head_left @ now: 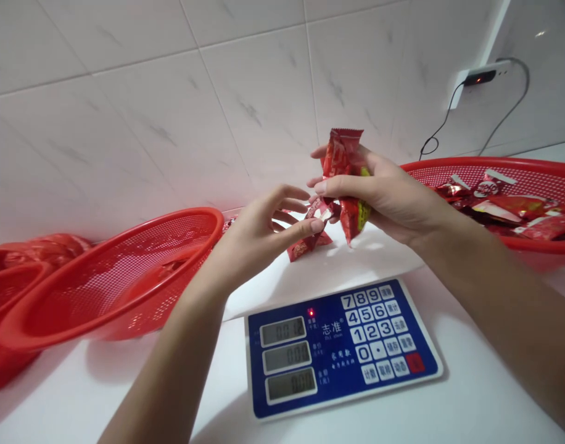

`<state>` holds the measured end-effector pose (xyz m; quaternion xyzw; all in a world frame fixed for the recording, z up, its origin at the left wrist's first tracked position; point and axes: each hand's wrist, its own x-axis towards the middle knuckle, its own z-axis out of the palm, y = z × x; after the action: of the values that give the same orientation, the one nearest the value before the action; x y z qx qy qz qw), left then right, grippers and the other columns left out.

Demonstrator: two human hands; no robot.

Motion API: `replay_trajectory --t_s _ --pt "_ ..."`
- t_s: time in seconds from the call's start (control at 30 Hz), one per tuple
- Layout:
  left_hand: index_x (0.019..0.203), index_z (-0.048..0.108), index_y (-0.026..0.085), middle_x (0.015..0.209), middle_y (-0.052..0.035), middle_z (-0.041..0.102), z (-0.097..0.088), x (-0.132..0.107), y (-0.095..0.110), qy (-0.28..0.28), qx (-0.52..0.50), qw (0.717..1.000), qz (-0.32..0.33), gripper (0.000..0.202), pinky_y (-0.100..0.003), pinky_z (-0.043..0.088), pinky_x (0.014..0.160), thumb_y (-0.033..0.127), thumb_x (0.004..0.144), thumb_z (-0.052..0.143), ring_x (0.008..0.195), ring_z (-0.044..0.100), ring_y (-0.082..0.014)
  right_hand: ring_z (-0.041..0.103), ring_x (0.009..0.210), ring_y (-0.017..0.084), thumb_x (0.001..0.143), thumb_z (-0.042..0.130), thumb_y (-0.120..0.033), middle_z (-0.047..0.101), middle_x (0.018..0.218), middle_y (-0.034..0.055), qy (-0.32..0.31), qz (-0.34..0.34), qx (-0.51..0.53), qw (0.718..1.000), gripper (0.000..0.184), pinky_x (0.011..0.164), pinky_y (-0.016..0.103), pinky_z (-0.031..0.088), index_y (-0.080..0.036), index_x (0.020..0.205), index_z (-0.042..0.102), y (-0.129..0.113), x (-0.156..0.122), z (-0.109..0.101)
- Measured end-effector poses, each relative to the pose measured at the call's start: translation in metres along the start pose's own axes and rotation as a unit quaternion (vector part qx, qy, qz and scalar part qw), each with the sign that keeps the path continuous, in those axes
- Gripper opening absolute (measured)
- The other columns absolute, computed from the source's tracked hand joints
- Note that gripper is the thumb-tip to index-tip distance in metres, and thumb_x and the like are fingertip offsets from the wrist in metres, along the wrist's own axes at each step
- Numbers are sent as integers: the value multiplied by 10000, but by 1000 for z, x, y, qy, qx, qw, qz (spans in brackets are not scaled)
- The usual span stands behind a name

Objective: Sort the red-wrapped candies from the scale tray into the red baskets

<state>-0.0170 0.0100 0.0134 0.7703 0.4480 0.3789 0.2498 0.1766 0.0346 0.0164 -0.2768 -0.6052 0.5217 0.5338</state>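
My right hand [379, 188] is closed around several small red snack packets [340, 154], one of them with yellow-green on its wrapper, above the white weighing plate [379, 259] of a digital scale. My left hand [268, 228] reaches in from the left, its fingers apart. The left thumb tip meets a small red-and-white wrapped packet [323, 211] just below the right fingers; whether it touches or only overlaps it in view I cannot tell. Another red packet [303, 248] rests on the plate under the hands. The blue scale panel [329, 364] faces me; its top display seems to read 0.012.
On the left stands a red mesh basket [213, 216] with some red packets inside, overlapping another red basket [14, 283]. A red basket [486, 163] on the right holds several wrapped packets. Behind, a tiled wall [255, 111] carries a power strip [479, 78] with cables.
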Motion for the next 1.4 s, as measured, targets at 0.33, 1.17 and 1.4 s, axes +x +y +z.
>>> replay_trajectory --t_s 0.33,1.17,1.4 --pt "1023 659 204 841 -40 744 -3 9 -24 40 -36 996 -67 416 -370 591 708 473 772 853 817 733 -244 662 883 212 673 825 -160 656 923 15 23 -44 -120 991 388 771 347 579 -222 993 613 14 7 -12" --pt "904 648 225 916 -22 747 11 0 6 79 -44 995 30 142 -319 526 764 348 917 719 879 712 -210 604 816 219 698 785 -123 641 855 -4 -60 -95 -299 948 345 731 332 472 -245 985 638 6 0 -5" --pt "813 638 248 889 -35 776 -10 7 -9 162 143 975 -44 69 -373 512 755 217 870 662 853 722 -261 655 853 243 633 893 -193 651 815 -1 33 -39 -294 954 582 747 368 521 -225 1152 631 9 7 -13"
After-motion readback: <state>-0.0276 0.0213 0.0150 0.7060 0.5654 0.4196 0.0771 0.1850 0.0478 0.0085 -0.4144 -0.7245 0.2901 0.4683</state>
